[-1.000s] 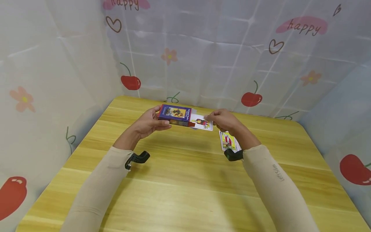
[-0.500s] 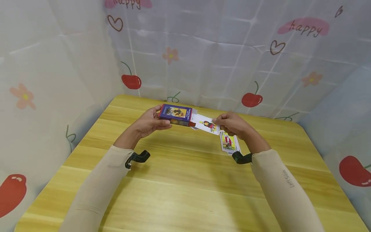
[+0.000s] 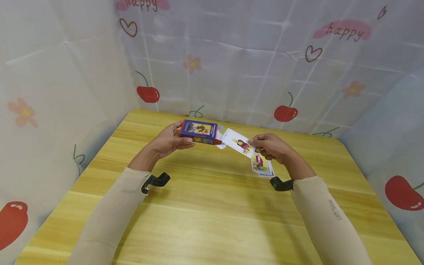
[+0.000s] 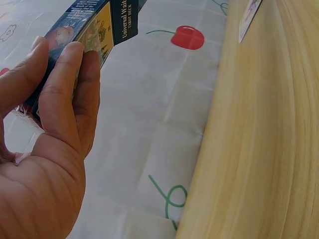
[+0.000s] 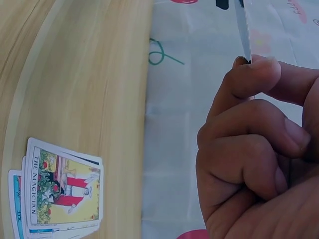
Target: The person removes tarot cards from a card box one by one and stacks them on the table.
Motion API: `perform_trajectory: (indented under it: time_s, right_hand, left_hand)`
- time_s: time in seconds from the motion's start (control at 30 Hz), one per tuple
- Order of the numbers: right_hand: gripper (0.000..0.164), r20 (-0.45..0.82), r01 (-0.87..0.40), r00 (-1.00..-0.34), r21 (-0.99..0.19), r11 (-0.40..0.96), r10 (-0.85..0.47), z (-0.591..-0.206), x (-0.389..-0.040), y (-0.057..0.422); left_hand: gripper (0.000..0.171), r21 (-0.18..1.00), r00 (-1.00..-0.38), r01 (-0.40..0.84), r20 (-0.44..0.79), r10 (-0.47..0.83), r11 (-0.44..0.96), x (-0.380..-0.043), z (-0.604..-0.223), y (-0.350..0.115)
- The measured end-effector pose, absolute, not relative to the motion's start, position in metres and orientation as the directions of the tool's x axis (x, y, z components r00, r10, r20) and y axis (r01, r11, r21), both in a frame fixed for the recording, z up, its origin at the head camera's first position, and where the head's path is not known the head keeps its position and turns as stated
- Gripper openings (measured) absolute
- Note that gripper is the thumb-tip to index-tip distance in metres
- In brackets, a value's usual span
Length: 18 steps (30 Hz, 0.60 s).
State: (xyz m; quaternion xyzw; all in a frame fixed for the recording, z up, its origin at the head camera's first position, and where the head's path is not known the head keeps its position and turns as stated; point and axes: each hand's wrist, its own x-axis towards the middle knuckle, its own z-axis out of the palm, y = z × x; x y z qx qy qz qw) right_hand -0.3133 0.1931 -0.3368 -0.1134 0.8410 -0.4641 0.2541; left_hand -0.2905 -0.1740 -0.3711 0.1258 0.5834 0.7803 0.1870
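Note:
My left hand (image 3: 168, 140) grips a purple and red tarot card box (image 3: 200, 129) above the table, its opened end toward the right. In the left wrist view the fingers curl along the sides of the tarot box (image 4: 92, 25). Between thumb and forefinger my right hand (image 3: 269, 146) pinches a tarot card (image 3: 236, 142) by its right end; the other end lies just off the box's mouth. Below that hand, a small loose pile of cards (image 3: 261, 164) rests on the table. The Magician card (image 5: 67, 186) tops the pile, face up, in the right wrist view.
The wooden table (image 3: 205, 213) meets a printed cloth backdrop (image 3: 225, 73) behind it and at both sides. Dark wrist camera mounts (image 3: 281, 184) stick out from the sleeves near each wrist.
My right hand has moved right and slightly toward me, drawing the tarot card out of the box. The left hand and box have stayed nearly still.

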Motion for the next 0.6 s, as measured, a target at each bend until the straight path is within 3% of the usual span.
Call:
perform_trajectory:
  time_s: [0.3,0.6]
  right_hand:
    - [0.034,-0.355,0.111,-0.846,-0.847,0.520,-0.399,-0.345,-0.312,0.203]
    - [0.024,-0.371,0.153,-0.842,-0.860,0.486,-0.392,-0.352,-0.310,0.207]
  left_hand:
    - [0.078,0.956,-0.898,-0.152,-0.027,0.439,-0.252,-0.292,-0.372,-0.174]
    - [0.074,0.961,-0.898,-0.137,-0.018,0.439,-0.241,-0.292,-0.373,-0.174]
